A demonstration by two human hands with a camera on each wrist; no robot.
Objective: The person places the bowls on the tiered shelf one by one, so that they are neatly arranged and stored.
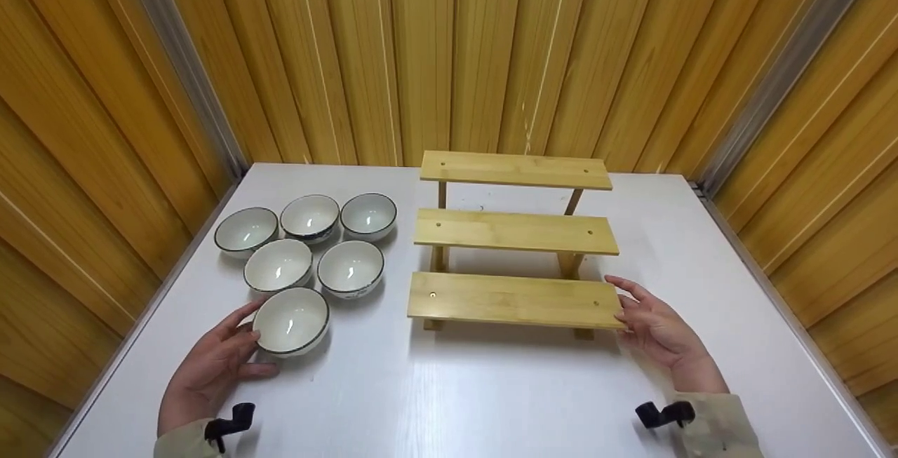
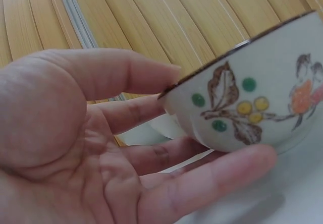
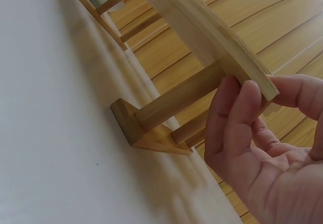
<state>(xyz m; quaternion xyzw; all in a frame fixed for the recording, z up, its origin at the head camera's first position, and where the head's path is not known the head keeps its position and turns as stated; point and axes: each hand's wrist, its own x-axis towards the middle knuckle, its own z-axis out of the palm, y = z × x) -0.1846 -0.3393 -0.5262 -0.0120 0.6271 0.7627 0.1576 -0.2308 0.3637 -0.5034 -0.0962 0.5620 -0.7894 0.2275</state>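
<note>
In the head view, my left hand [image 1: 214, 367] is at the nearest white bowl [image 1: 291, 321], with its thumb at the dark rim and its fingers spread loosely beside the wall. The left wrist view shows leaves, berries and a bird painted on that bowl [image 2: 247, 98], and the fairly straight fingers of the left hand [image 2: 121, 133]. At the right end of a three-step wooden shelf rack [image 1: 512, 297], my right hand [image 1: 659, 328] pinches the lowest board. In the right wrist view, two curled fingers [image 3: 242, 113] press the board's end, its thumb partly hidden behind.
Several more white bowls [image 1: 351, 268] stand behind the nearest one, left of the rack, close together. All lie on a white table [image 1: 477, 402]. Wood-patterned walls [image 1: 491, 58] enclose the back and both sides.
</note>
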